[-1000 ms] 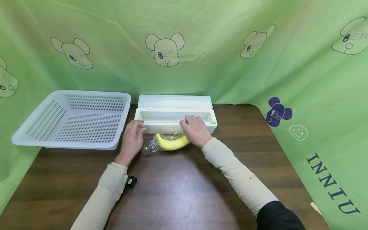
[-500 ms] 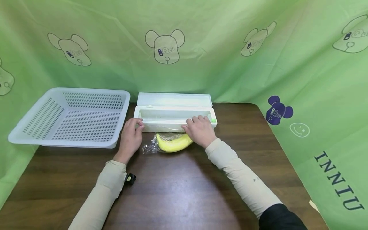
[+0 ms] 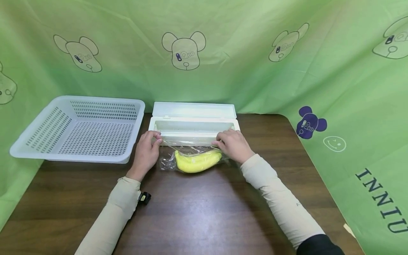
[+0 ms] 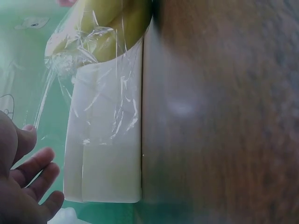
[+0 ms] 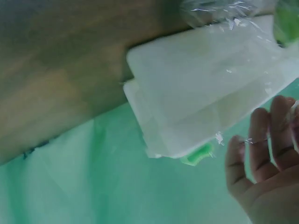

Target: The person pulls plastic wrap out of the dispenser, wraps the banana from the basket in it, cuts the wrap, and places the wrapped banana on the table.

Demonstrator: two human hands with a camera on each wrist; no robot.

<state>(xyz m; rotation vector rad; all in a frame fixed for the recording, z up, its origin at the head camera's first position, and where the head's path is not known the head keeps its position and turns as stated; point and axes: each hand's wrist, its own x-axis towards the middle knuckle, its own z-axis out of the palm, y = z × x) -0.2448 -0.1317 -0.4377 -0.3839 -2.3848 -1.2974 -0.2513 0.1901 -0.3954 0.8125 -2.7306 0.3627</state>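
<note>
A yellow banana lies in clear cling film on the table, just in front of a long white cling film dispenser box. Its lid stands open at the back. At the box's left front corner, my left hand pinches the film's edge between thumb and forefinger; the other fingers spread loosely in the left wrist view. My right hand pinches film at the box's right front, fingers bent. Film stretches between both hands. A green slider shows at the box's end in the right wrist view.
A pale plastic basket with slotted walls stands left of the box, close to my left hand. The brown wooden table ends at a green printed curtain behind and to the right.
My right hand has slid right along the box front, uncovering the banana's right end. The banana sits slightly nearer me. My left hand has stayed almost still.
</note>
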